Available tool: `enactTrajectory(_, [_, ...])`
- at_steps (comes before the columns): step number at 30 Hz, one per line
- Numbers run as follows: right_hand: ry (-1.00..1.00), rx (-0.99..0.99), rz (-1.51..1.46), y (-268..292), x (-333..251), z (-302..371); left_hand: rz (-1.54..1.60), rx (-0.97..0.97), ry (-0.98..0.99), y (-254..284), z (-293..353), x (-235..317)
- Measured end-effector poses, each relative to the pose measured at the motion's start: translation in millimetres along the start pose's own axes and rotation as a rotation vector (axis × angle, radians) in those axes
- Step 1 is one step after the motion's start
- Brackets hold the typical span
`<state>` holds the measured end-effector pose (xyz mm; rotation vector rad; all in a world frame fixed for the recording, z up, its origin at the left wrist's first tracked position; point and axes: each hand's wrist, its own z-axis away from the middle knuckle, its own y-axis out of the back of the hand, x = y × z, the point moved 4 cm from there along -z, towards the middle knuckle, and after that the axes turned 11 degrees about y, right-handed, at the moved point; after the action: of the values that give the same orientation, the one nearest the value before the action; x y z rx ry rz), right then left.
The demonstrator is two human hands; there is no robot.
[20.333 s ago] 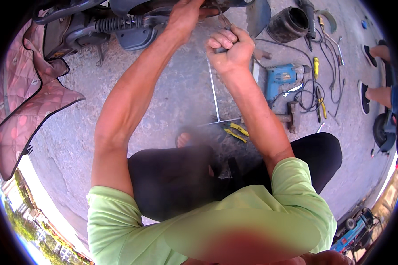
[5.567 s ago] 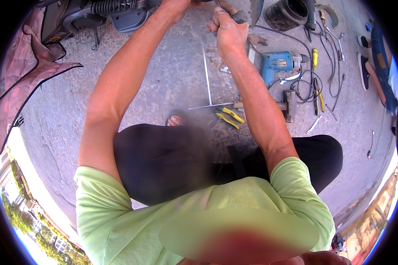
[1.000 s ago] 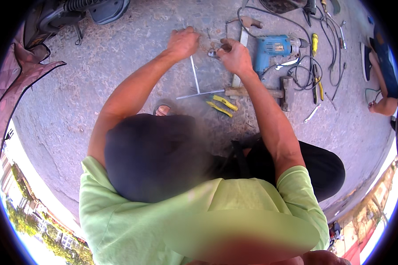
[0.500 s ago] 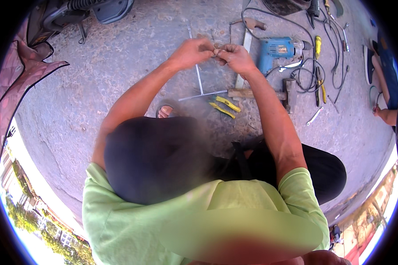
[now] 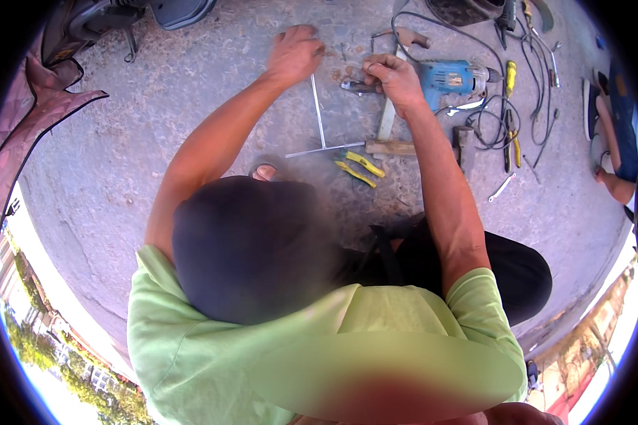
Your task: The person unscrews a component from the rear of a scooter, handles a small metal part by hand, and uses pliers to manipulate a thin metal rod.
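Observation:
My left hand [image 5: 294,55] is over the far end of the T-handle wrench [image 5: 318,113], its fingers curled downward and hiding that end. What lies under those fingers is hidden. My right hand [image 5: 397,81] has thumb and forefinger pinched together; anything between them is too small to make out. A short dark metal piece [image 5: 358,86] shows just below these fingertips, and I cannot tell whether the hand touches it. The wrench lies on the ground with its crossbar nearest me. Yellow-handled pliers [image 5: 361,167] are beside the crossbar.
A blue power drill [image 5: 448,76] with a looped dark cable lies right of my right hand. A hammer [image 5: 465,145] lies partly under my right forearm. A yellow-handled screwdriver [image 5: 510,78], more pliers [image 5: 512,138] and a small spanner [image 5: 503,188] lie further right. Another person's arm [image 5: 614,185] shows at the right edge.
My hands were together, fingertips meeting, and are now apart. The left has moved away and leftward onto the wrench's far end; the right has shifted slightly right, uncovering the dark metal piece.

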<state>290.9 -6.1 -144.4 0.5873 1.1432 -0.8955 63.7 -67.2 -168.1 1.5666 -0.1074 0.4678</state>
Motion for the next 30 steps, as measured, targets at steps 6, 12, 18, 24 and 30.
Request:
enactTrajectory(6, [-0.040, 0.037, -0.045, 14, -6, -3, -0.004, -0.002, -0.001, -5, -6, -5])
enactTrajectory(12, [-0.033, 0.052, -0.036, 17, -3, -4, 0.121, 0.045, 0.047, -1, -1, 5])
enactTrajectory(18, [-0.035, 0.073, -0.019, 18, -13, -4, 0.119, 0.025, -0.098, -6, 12, 20])
enactTrajectory(24, [-0.017, 0.081, -0.009, 18, -5, -9, 0.089, 0.013, -0.213, -7, 36, 40])
enactTrajectory(30, [0.171, -0.058, 0.514, 11, 22, -17, 0.105, -0.090, -0.347, 2, 77, 59])
